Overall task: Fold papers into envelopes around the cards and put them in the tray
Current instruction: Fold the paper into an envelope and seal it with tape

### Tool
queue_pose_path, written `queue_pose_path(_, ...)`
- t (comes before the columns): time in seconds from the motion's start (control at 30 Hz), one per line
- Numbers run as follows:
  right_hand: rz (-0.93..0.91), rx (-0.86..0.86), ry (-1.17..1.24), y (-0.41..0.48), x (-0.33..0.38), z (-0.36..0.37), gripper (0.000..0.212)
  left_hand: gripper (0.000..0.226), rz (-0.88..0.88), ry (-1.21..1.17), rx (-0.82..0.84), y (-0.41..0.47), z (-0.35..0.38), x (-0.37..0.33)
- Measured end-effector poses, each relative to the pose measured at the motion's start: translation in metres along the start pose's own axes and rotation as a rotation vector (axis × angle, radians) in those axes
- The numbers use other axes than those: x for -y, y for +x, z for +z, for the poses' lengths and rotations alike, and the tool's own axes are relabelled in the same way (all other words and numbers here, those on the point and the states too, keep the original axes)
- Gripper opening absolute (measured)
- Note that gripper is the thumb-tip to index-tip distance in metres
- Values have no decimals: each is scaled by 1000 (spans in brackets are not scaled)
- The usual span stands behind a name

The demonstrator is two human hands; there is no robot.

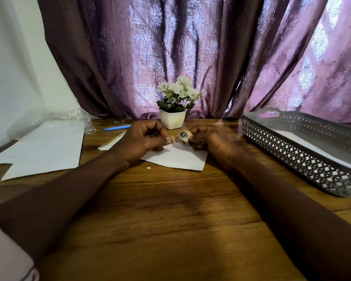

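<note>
Head view: flowerpot (172, 119) behind both hands; tray (304, 151) right.

Table (170, 209) runs the full width, curtain (190, 47) hanging behind its far edge. Flower pot (172, 118) sits at the back centre, against the curtain. Sheet of paper (178, 159) lies centre, in front of the pot — left hand (142, 138) and right hand (207, 140) meet just above its far edge, a small roll of tape (183, 136) between them. Folded paper (111, 144) pokes out left of the left hand. Pen (117, 127) behind that, near the back edge. Stack of loose sheets (46, 151) far left, plastic wrap (54, 120) behind it. Tray (304, 155) on the right side — paper lying inside it.
</note>
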State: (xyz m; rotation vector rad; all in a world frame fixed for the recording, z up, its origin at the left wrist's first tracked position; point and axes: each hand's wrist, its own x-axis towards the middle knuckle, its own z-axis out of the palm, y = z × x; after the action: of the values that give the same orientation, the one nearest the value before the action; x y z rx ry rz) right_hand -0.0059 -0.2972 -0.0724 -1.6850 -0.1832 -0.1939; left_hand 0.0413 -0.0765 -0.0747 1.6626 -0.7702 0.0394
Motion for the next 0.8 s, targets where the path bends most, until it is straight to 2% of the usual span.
queue_pose_path(0.17, -54, 35, -221, -1, 1, 6, 16, 11, -3, 29, -29, 1, -1, -8)
queue_pose_path(0.33, -104, 83, -284, -3, 4, 12, 16, 9, -107, 43, 91, 1, -5, -5)
queue_pose_path(0.43, -126, 121, -302, -5, 6, 15, 16, 7, -163, 14, 148, 0, -8, -2)
queue_pose_path(0.63, -125, 144, -279, -3, 5, 20, 16, 14, -202, -24, 132, 1, -11, 1)
queue_pose_path(0.8, -78, 169, -170, -2, 3, 22, 15, 34, -222, -88, 98, -1, -11, -3)
